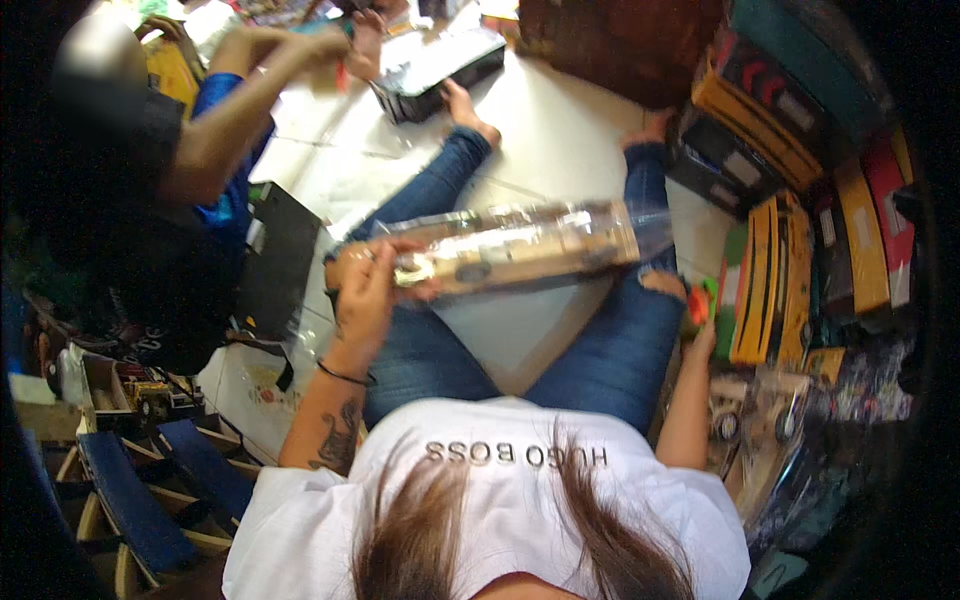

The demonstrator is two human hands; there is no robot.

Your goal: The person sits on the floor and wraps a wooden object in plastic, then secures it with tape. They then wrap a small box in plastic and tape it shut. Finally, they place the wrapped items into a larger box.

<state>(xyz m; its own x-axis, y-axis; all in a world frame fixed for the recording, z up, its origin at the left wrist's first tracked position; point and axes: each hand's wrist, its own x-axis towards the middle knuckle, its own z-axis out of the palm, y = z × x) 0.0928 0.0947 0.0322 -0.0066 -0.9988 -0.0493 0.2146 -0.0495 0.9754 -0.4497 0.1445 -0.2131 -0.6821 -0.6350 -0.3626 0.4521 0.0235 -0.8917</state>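
Bagged wooden toy vehicle (545, 243) spans the knees (662, 287), left hand (368, 280) curled round its left end. Likely light, stiff, slick; support both ends. Right hand (703, 337), beside something orange (699, 305): grip unclear.

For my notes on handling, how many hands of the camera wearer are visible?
2: the left hand holds a plastic-wrapped wooden piece at centre; the right hand, partly hidden, is beside an orange object.
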